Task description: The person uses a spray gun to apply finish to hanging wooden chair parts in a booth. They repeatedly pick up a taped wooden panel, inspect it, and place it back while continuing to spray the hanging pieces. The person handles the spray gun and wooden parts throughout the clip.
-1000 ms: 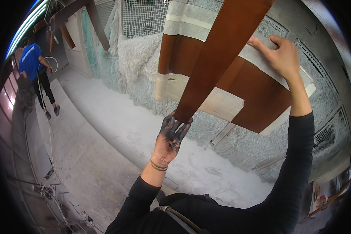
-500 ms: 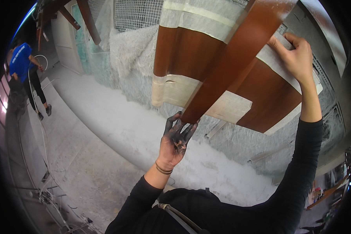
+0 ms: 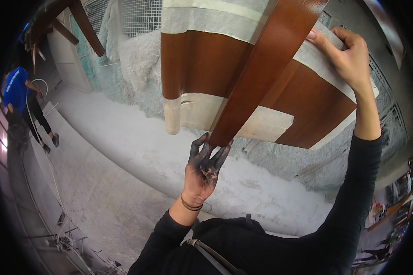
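A long reddish-brown wooden bar (image 3: 257, 78) runs diagonally across a glossy brown wooden panel (image 3: 206, 59). Pale masking paper (image 3: 266, 124) covers bands and edges of that panel. My left hand (image 3: 206, 167), its fingers stained black, is closed around the bar's lower end from below. Up at the right, my right hand (image 3: 351, 57) grips the panel's papered edge, thumb on the near face and its other fingers partly hidden behind. The piece is held up off the floor, tilted. How the bar joins the panel cannot be made out.
A wall with mesh grilles (image 3: 142, 18) and shaggy whitish fibre (image 3: 140, 57) stands behind. White dust lies along the floor (image 3: 119, 119). At far left, a person in a blue shirt (image 3: 16, 87) holds a pale hose (image 3: 55, 183). Brown wooden legs (image 3: 85, 27) hang at upper left.
The panel and bar have shifted a little left in view, with the panel's left side lower. Both hands keep their hold. The background has shifted left too.
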{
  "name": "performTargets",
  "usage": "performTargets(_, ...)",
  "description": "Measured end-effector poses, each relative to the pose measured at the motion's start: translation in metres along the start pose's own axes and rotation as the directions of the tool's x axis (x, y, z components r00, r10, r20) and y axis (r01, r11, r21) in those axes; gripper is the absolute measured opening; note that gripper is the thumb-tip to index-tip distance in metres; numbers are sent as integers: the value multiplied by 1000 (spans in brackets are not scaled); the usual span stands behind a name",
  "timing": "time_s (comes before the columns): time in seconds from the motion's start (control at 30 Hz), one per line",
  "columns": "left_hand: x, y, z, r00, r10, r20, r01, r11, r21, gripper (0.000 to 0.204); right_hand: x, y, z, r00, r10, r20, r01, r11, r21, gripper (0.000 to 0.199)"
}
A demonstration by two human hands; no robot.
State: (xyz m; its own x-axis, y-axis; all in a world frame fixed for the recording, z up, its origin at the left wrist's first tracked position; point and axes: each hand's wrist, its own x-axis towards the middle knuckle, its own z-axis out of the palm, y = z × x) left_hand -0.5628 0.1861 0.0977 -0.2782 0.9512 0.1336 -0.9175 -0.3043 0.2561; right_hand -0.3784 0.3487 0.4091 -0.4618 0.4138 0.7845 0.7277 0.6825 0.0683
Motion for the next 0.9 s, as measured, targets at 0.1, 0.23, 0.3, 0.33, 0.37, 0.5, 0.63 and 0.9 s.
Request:
performTargets(0.1,0,1,1,1000,-15,1,15,1000,0,40,3,0,2,1000,-17,15,16,998,61,51)
performTargets(0.23,0,1,4,1000,-16,-7,16,1000,-9,41,6,2,3,997,-40,63,33,994,104,49)
performTargets(0.3,-1,1,6,1000,-18,-9,18,999,-28,40,6,4,3,997,-33,76,23,991,130,49)
performTargets(0.33,-1,0,6,1000,-20,-13,19,1000,-24,41,7,5,3,996,-47,76,36,989,143,49)
performTargets(0.37,-2,0,7,999,-24,-24,24,999,-21,41,8,6,3,995,-63,75,50,987,155,49)
performTargets(0.5,-3,1,11,999,-40,-27,39,999,-10,43,15,9,5,993,-102,64,89,982,169,51)
performTargets(0.63,-4,2,12,998,-68,-14,66,989,-132,35,23,9,7,990,-101,96,88,987,133,52)
performTargets(0.9,-9,-2,16,999,-37,17,38,993,-114,46,25,9,10,988,-115,101,95,979,183,54)
